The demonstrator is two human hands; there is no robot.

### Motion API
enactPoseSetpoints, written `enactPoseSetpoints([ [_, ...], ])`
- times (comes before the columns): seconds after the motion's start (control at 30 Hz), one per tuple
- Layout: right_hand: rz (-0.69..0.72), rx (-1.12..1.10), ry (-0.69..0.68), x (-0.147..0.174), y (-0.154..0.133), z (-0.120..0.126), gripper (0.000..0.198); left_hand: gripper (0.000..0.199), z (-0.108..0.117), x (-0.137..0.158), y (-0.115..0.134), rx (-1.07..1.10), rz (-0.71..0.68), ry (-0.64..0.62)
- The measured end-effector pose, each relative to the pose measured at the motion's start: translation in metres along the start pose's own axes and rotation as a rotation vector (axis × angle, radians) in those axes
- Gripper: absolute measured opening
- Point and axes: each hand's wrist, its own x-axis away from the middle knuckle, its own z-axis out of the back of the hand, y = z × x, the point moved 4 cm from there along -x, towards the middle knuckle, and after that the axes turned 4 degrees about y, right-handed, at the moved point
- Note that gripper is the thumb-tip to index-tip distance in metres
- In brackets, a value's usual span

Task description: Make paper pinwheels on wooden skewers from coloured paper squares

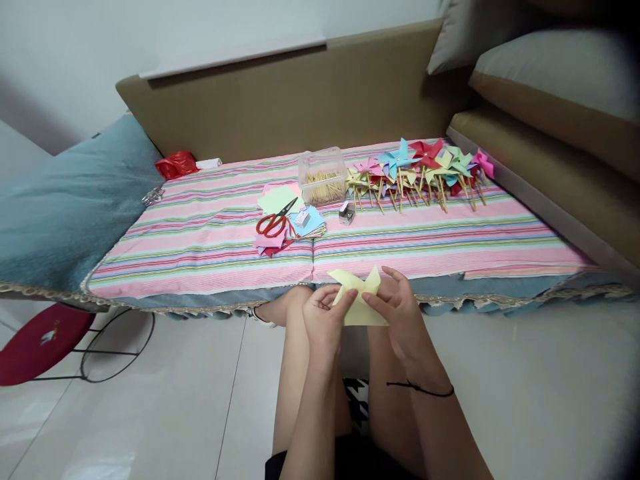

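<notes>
A pale yellow paper pinwheel, partly folded, is held between my two hands above my knees. My left hand pinches its left side, thumb pressed on the paper near the middle. From the right, my right hand grips it with the thumb on the front, and one finger sticks up beyond the paper. Two upper points of the paper stand up, while its lower edge lies flat. The fingers behind the sheet are hidden. No stick shows on this pinwheel.
On the striped sofa cover lie red-handled scissors, coloured paper squares, a small box of pins, a clear box of sticks and several finished pinwheels. A red stool stands at left.
</notes>
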Motion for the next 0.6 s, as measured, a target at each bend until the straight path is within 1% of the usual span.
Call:
enactPoseSetpoints([
  [0.1,0.01,-0.014,-0.014,0.001,-0.001,-0.001,0.102,0.034,0.0,0.001,0.001,-0.009,0.006,0.001],
  [0.23,0.015,0.004,-0.017,0.0,-0.001,0.001,0.103,0.035,0.0,0.001,0.001,-0.025,0.041,-0.044],
  [0.3,0.007,0.023,-0.019,-0.001,-0.001,0.003,0.102,0.034,0.0,0.001,0.003,-0.032,0.066,-0.093],
  [0.4,0.002,0.03,-0.027,-0.003,-0.003,0.007,0.101,0.034,-0.002,0.002,0.011,-0.034,0.082,-0.209],
  [0.5,-0.009,0.04,-0.068,-0.005,-0.003,0.008,0.101,0.046,-0.003,0.003,0.021,-0.088,0.078,-0.29],
  [0.6,-0.015,0.081,-0.109,-0.006,-0.005,0.008,0.1,0.059,-0.002,0.002,0.027,-0.178,0.075,-0.296],
])
